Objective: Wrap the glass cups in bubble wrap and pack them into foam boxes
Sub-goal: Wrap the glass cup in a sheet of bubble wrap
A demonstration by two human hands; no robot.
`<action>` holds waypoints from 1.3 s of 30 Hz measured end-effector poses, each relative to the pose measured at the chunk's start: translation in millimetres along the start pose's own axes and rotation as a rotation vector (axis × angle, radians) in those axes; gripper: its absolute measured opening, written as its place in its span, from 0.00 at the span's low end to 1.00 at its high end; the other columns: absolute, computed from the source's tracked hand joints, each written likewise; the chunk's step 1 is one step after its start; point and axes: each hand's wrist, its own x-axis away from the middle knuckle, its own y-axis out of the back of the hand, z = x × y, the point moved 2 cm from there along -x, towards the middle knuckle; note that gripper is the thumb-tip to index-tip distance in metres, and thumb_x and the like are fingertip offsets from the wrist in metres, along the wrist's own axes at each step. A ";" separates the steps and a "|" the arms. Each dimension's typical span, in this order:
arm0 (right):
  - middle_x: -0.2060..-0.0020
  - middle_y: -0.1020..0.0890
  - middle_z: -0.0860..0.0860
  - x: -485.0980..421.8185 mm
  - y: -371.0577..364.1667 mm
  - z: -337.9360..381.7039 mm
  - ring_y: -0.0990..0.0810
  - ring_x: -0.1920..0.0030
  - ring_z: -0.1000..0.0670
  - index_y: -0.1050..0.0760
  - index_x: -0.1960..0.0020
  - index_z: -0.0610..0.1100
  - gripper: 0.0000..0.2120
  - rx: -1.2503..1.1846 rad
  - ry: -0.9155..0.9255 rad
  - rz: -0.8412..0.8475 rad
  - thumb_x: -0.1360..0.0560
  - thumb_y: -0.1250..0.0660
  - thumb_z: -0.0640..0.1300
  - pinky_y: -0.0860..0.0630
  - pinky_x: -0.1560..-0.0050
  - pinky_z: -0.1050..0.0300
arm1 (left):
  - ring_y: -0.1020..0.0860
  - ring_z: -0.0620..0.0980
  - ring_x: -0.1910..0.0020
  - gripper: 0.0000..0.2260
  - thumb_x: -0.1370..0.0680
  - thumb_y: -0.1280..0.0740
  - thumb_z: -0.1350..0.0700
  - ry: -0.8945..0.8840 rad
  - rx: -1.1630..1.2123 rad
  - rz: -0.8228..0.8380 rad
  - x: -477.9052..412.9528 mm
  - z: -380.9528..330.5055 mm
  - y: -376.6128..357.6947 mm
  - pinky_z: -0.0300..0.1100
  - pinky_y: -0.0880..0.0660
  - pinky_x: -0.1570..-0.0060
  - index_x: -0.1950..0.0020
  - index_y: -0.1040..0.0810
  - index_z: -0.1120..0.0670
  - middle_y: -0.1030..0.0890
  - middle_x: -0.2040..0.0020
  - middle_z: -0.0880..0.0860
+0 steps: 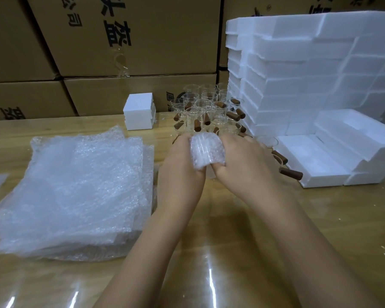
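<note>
Glass cup (209, 155), swaddled in clear bubble wrap (200, 145), sits just left of the open white foam box (316, 165), gripped by left hand (182, 161) and right hand (242, 158). Likely light, fragile and slippery: cradle its sides.

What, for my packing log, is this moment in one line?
step: wrapping | left hand: grips bubble-wrapped cup | right hand: grips it too | open foam box: cup not yet in
</note>
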 end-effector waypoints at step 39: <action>0.66 0.20 0.52 1.5 12.0 -30.7 0.23 0.64 0.55 0.22 0.59 0.50 0.19 -0.558 -0.148 0.572 0.30 0.36 0.66 0.29 0.61 0.58 | 0.28 0.35 0.41 0.38 0.35 0.21 0.52 -0.280 0.144 0.435 -0.4 -3.7 8.5 0.28 0.30 0.45 0.30 0.35 0.50 0.27 0.39 0.39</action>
